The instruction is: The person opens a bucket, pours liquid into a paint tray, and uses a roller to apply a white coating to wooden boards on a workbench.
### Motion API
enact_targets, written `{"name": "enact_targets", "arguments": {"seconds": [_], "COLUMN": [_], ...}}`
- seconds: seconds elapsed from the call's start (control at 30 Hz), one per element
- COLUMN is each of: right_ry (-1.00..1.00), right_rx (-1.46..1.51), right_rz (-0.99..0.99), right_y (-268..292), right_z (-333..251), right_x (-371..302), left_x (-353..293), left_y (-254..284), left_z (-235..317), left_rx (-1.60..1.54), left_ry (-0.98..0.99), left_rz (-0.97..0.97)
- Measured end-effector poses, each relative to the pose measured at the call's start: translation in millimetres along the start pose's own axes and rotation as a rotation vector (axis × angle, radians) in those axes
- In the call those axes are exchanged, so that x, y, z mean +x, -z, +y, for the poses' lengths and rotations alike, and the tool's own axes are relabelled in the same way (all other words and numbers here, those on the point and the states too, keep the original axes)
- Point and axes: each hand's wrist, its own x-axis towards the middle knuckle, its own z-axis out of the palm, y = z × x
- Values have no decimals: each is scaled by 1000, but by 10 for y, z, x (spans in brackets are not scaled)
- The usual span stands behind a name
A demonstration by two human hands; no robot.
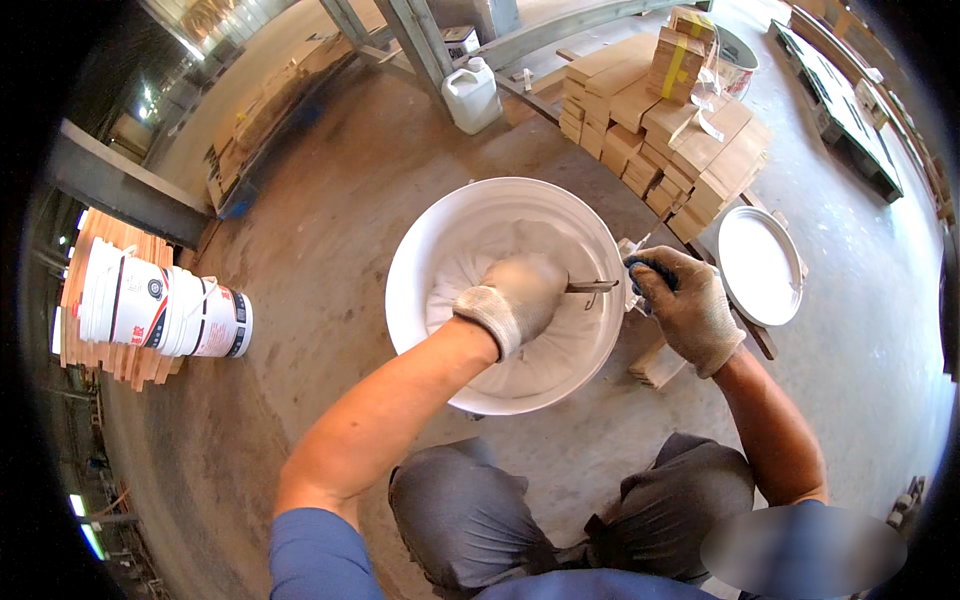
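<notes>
A large white bucket (402,285) stands in front of my knees, with a pale, creased lining or powdery material (455,290) inside. My left hand (525,290), in a whitish work glove, is down in the bucket. Its fingers are hidden and blurred. A thin dark metal piece (592,287) juts out to the right beside it; whether the hand holds it cannot be told. Just outside the right rim, my gloved right hand (685,300) is closed on a dark blue handle-like thing (650,275). Whitish, smeared bits (632,248) show by its fingertips.
Stacked brown cardboard-like blocks (640,110) lie far right, before a dark pallet (840,110). A round white lid (760,265) rests right of my hand. A white jug (472,97) stands by a metal post. White pails (165,305) lie sideways at left.
</notes>
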Motion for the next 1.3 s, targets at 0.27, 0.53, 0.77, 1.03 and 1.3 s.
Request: {"name": "enact_targets", "arguments": {"seconds": [0.27,0.53,0.77,1.03,1.3], "right_ry": [24,170,191,53,-147], "right_rx": [31,-181,-122,-77,-19], "right_rz": [-55,-202,-182,-213,-216], "right_y": [16,56,36,21,14], "right_z": [-59,-115,-109,-259,-451], "right_x": [-14,29,110,175,93], "left_x": [-95,-200,-487,-312,-245], "left_y": [-28,47,270,155,12], "left_z": [68,-23,-135,66,-63], "left_rx": [4,-112,-72,-46,-378], "left_ry": [-49,-10,40,-31,-48], "left_rz": [124,94,44,94,431]}}
